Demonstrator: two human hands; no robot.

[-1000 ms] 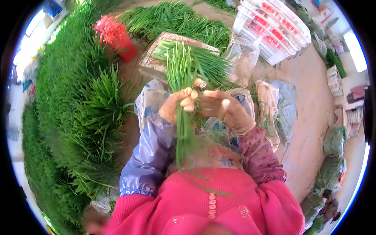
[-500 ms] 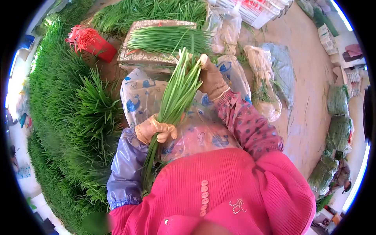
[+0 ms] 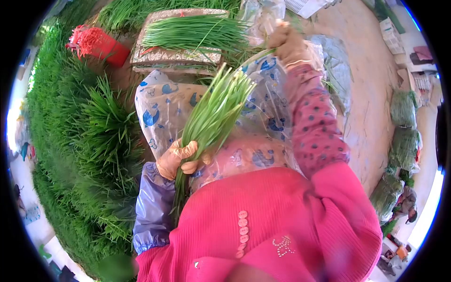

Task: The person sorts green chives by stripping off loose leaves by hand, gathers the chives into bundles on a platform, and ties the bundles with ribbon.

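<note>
My left hand, in a pale glove, is wrapped round a bunch of green chives. Their whitish cut ends point up and away from me, and the leaves hang below the fist along the purple sleeve. My right hand, in a brownish glove, is off to the upper right of the bunch, fingers closed and slightly blurred. A thin strand trails from it toward the bunch, apparently a chive leaf. Clear plastic with blue prints covers my lap.
More chives lie in a neat row on a patterned block ahead. A red container with red ties stands left of it. Tall heaps of greens fill the left side. Plastic bags and a white crate are at the right.
My right hand has moved from the top of the bunch out to the upper right, a thin strand trailing. My left hand keeps its hold; the whole view has shifted slightly.
</note>
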